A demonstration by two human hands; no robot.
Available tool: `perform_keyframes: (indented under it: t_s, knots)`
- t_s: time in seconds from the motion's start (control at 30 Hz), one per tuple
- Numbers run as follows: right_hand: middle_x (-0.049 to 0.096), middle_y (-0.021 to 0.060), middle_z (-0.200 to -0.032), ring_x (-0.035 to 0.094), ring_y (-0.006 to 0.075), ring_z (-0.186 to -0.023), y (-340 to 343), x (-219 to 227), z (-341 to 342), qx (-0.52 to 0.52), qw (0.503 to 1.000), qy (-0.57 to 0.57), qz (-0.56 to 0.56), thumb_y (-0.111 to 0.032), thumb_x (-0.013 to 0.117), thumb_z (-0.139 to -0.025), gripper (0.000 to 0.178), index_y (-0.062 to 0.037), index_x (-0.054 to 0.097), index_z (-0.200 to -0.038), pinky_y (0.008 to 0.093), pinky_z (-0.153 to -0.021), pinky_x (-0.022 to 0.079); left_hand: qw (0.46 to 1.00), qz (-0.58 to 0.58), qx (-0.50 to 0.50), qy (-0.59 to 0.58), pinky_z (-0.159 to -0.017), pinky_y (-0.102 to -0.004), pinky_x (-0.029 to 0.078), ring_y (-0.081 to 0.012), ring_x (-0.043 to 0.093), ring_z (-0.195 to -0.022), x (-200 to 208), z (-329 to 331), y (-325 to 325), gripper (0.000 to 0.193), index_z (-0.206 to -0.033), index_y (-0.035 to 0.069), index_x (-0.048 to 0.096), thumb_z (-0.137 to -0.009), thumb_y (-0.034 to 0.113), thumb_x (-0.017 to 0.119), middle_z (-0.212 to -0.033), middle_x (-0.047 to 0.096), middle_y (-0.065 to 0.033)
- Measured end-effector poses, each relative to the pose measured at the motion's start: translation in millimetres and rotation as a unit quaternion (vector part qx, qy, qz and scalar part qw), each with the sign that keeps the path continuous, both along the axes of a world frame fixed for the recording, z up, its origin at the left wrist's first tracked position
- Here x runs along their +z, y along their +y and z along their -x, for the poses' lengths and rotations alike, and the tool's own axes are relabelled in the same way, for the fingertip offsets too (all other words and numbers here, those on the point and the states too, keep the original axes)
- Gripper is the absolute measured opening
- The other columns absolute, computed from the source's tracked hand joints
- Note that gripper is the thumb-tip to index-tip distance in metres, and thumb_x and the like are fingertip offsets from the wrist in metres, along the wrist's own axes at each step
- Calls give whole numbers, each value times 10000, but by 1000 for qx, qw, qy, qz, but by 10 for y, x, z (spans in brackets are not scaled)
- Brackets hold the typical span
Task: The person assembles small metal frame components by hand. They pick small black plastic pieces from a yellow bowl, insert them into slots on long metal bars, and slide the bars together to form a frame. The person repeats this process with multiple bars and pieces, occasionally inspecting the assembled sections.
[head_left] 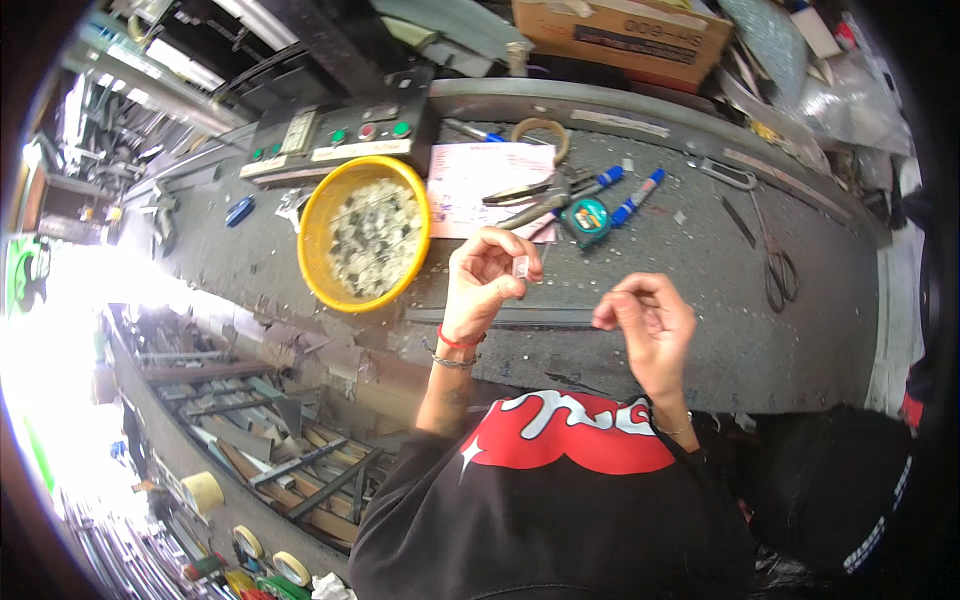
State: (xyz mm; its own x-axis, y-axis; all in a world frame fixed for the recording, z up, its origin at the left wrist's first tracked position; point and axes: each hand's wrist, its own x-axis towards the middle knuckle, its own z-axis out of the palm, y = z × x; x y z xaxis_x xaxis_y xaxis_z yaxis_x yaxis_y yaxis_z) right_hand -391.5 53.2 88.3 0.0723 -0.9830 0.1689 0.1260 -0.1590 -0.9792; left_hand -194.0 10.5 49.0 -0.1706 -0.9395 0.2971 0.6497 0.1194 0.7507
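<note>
My left hand [488, 278] is raised over the workbench, pinching a small clear plastic piece [521, 267] between thumb and fingers. To the right, my right hand [655, 325] hovers above the bench with its fingers curled in and the thumb near the index finger. Whether anything sits between those fingertips cannot be made out. Left of my left hand stands a round yellow plastic basket [309, 275], holding many small whitish and dark pieces. Beneath and between my hands, a long narrow metal strip [545, 317] lies on the bench.
Beyond my hands lie a printed sheet [465, 175], pliers [530, 205], a teal tape measure [587, 217], blue markers [637, 197] and a tape roll [545, 135]. Scissors [780, 275] rest at the right. A control box [345, 130] with green buttons stands behind the basket.
</note>
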Motion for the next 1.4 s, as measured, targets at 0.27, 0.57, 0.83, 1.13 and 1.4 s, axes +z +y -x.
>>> perform_keyframes:
  t_s: [0.27, 0.57, 0.83, 1.13, 1.4]
  knots:
    - [656, 107, -846, 675, 170, -800, 23, -19, 31, -54, 986, 109, 112, -17, 618, -855, 120, 31, 562, -951, 271, -696, 532, 995, -36, -94, -9, -779, -294, 498, -175, 594, -876, -110, 477, -32, 396, -982, 26, 550, -704, 144, 805, -917, 605, -109]
    - [655, 106, -848, 675, 177, -792, 16, -16, 65, -97, 982, 123, 109, -14, 614, -855, 113, 23, 562, -948, 290, -679, 530, 994, -2, -101, -37, -809, -307, 498, -182, 591, -901, -65, 549, -108, 354, -979, 9, 551, -717, 71, 781, -920, 602, -111]
    - [661, 99, -855, 668, 156, -802, -2, -54, 126, -107, 974, 164, 116, -11, 616, -857, 108, 29, 590, -954, 273, -701, 537, 989, 34, -67, -129, -817, -316, 481, -178, 583, -878, -53, 560, -83, 327, -945, -2, 565, -687, -31, 762, -952, 596, -112]
    - [654, 92, -847, 643, 122, -806, 91, -106, 307, -173, 976, 81, 107, -22, 613, -869, 117, 51, 574, -952, 260, -719, 532, 993, -9, -103, -63, -704, -268, 529, -160, 597, -813, -98, 910, -130, 342, -986, -3, 533, -726, 22, 753, -956, 592, -140]
    - [664, 89, -856, 665, 153, -802, 123, -107, 506, -228, 957, 129, 124, -24, 631, -857, 117, 32, 586, -950, 260, -704, 539, 988, -7, -140, -62, -729, -266, 537, -170, 597, -847, -115, 1190, -176, 331, -987, -1, 530, -742, 38, 748, -975, 589, -139]
